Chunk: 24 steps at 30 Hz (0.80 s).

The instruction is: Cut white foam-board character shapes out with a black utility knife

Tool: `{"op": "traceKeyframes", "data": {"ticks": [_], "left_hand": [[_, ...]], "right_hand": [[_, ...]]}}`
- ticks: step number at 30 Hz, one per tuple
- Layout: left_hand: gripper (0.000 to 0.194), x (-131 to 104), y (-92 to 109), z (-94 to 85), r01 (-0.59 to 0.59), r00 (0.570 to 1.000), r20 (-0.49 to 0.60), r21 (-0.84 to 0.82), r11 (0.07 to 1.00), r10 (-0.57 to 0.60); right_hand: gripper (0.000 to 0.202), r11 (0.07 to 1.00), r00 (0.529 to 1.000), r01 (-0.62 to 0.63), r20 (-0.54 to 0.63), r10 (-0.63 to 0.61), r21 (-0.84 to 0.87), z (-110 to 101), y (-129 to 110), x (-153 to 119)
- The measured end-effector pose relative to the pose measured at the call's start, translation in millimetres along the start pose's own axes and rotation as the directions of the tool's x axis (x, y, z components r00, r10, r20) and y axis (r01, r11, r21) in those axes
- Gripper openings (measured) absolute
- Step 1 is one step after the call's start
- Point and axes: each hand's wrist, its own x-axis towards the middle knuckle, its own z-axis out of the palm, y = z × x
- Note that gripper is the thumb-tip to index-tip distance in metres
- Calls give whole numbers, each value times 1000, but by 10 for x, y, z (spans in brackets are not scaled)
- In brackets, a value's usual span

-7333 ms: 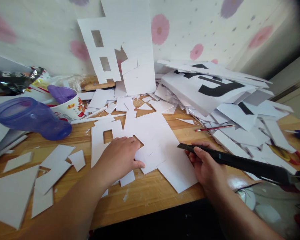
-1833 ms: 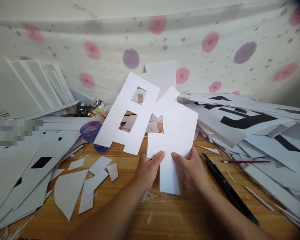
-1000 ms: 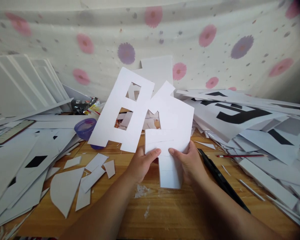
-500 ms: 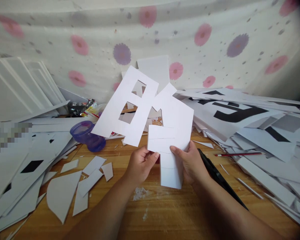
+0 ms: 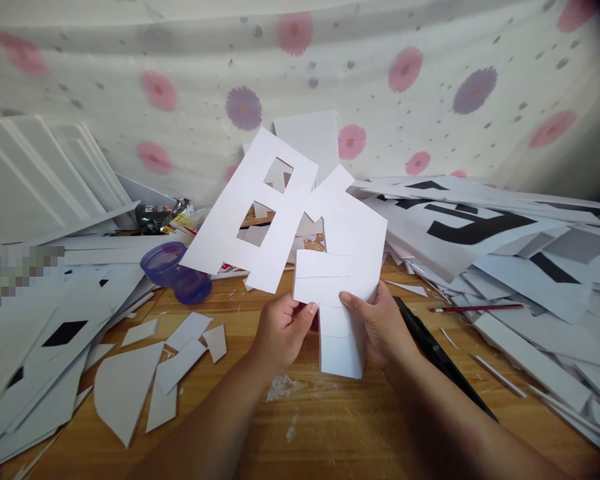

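A white foam-board cutout [image 5: 350,220], shaped like a written character with square holes on its left part, is held up tilted above the table. My left hand [image 5: 284,330] pinches its lower edge between thumb and fingers. My right hand [image 5: 380,327] grips the lower right side, thumb on the front face and fingers behind. Faint lines run across the cutout's lower part. Behind its left corner stands a purple translucent container [image 5: 173,270], partly hidden.
White offcuts [image 5: 127,390] lie on the wooden table [image 5: 330,433] at left. Stacked white sheets flank both sides, some with black printed shapes [image 5: 480,223]. A red pencil [image 5: 475,309] and a long black tool [image 5: 440,353] lie right. A flowered curtain [image 5: 195,60] hangs behind.
Almost nothing differs. The cutout has shifted very slightly to the left in my hands, which keep the same grip.
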Motion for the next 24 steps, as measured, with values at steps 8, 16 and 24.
{"op": "traceKeyframes", "data": {"ticks": [8, 16, 24], "left_hand": [[22, -9, 20, 30, -25, 1000, 3, -64, 998, 25], [28, -5, -2, 54, 3, 1000, -6, -62, 998, -4], [41, -27, -101, 167, 249, 968, 75, -124, 960, -241]], "right_hand": [[68, 1000, 1000, -21, 11, 21, 16, 10, 7, -4], [67, 999, 999, 23, -35, -22, 27, 0, 36, 36], [69, 993, 993, 110, -53, -107, 42, 66, 98, 7]]}}
